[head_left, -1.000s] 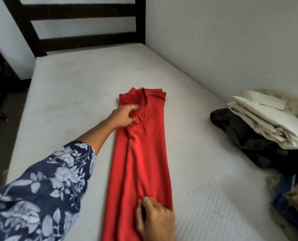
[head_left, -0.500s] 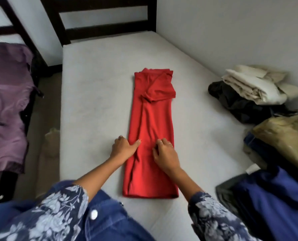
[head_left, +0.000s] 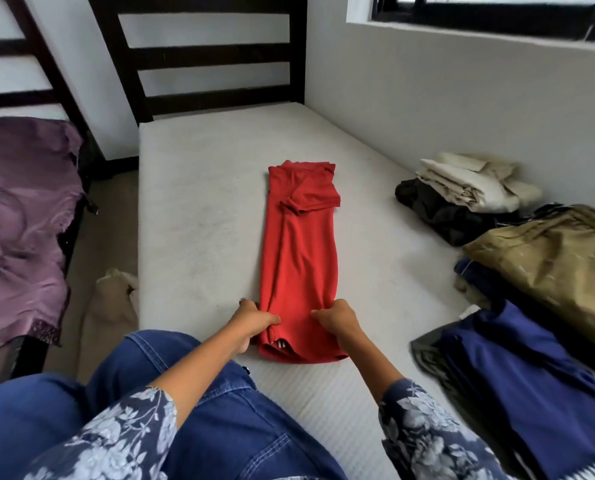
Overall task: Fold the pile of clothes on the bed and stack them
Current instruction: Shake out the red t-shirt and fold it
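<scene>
red shirt (head_left: 299,258) mid-mattress (head_left: 199,216), folded to a long strip, sleeve tucked | L hand (head_left: 254,318) + R hand (head_left: 337,318) fingers curled, pinching near hem corners | done: cream stack (head_left: 469,185) by wall | left: crosswise folds, then olive (head_left: 552,258) & blue (head_left: 518,375) clothes

The blue garment (head_left: 518,382) at four o'clock is blurred and runs off the right edge; both hands' fingers (head_left: 272,320) are tucked into red cloth (head_left: 299,258).
</scene>
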`<action>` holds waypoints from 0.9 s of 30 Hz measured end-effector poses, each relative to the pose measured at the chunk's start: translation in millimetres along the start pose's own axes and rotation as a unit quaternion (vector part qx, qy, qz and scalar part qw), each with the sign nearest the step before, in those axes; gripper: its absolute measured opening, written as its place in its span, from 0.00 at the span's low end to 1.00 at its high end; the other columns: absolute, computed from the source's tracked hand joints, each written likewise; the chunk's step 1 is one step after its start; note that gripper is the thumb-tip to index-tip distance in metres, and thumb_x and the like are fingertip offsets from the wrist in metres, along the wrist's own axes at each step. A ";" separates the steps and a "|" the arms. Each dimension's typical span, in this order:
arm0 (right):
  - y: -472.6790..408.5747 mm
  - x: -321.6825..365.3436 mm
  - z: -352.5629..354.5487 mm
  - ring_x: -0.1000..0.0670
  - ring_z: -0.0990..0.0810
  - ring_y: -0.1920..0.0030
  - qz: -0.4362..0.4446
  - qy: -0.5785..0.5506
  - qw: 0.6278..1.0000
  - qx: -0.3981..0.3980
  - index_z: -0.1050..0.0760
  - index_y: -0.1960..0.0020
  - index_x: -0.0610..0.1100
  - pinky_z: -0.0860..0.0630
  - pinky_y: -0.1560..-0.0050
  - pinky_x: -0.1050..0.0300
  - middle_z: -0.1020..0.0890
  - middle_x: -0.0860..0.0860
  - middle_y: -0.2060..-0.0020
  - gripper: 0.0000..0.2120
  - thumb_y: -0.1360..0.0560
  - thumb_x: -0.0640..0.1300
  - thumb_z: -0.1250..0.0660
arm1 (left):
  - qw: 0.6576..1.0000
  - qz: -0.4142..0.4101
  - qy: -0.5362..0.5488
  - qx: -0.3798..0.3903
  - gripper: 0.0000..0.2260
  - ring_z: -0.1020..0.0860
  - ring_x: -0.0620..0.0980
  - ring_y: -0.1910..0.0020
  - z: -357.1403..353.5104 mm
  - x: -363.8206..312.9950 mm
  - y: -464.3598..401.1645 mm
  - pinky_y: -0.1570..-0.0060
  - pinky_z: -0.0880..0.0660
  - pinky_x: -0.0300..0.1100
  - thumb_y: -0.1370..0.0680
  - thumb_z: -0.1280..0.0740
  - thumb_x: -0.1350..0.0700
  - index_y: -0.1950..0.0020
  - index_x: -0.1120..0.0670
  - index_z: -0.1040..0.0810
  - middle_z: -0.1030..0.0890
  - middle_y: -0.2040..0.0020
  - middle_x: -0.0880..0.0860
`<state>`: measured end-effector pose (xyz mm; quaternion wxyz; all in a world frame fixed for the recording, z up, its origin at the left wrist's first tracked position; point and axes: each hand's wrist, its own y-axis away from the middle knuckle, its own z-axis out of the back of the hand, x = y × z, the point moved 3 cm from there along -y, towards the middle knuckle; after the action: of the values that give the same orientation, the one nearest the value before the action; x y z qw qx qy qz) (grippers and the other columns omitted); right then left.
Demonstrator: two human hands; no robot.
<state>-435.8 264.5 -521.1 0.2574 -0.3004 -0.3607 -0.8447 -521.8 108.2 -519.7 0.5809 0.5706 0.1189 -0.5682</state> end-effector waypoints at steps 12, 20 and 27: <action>85.7 -34.3 76.0 0.48 0.17 0.50 0.020 -0.068 0.979 0.190 0.26 0.41 0.43 0.21 0.44 0.51 0.16 0.46 0.51 0.22 0.32 0.43 0.23 | 0.936 0.001 -0.105 0.335 0.08 0.25 0.40 0.75 3.5 -35.2 102.3 0.72 0.25 0.33 0.21 0.35 0.62 0.44 0.55 0.20 0.20 0.67 0.49; 54.7 37.5 115.2 0.53 0.20 0.71 0.080 -0.349 0.919 0.167 0.21 0.56 0.38 0.22 0.70 0.64 0.18 0.45 0.66 0.04 0.26 0.35 0.34 | 0.941 0.056 0.259 0.213 0.14 0.24 0.44 0.81 24.3 -85.6 51.0 0.80 0.27 0.32 0.22 0.38 0.65 0.68 0.62 0.23 0.23 0.77 0.54; -66.4 114.1 113.1 0.46 0.15 0.65 0.011 -0.480 0.857 0.188 0.22 0.49 0.32 0.18 0.66 0.58 0.17 0.39 0.58 0.11 0.21 0.37 0.41 | 0.914 0.041 0.364 0.178 0.18 0.19 0.52 0.75 39.0 -153.9 -30.7 0.79 0.25 0.32 0.19 0.41 0.55 0.59 0.66 0.20 0.19 0.68 0.64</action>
<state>-521.1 366.4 -408.9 0.1134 -0.6187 -0.5876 -0.5090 -616.3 166.9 -402.4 0.4092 0.8359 0.1958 -0.3091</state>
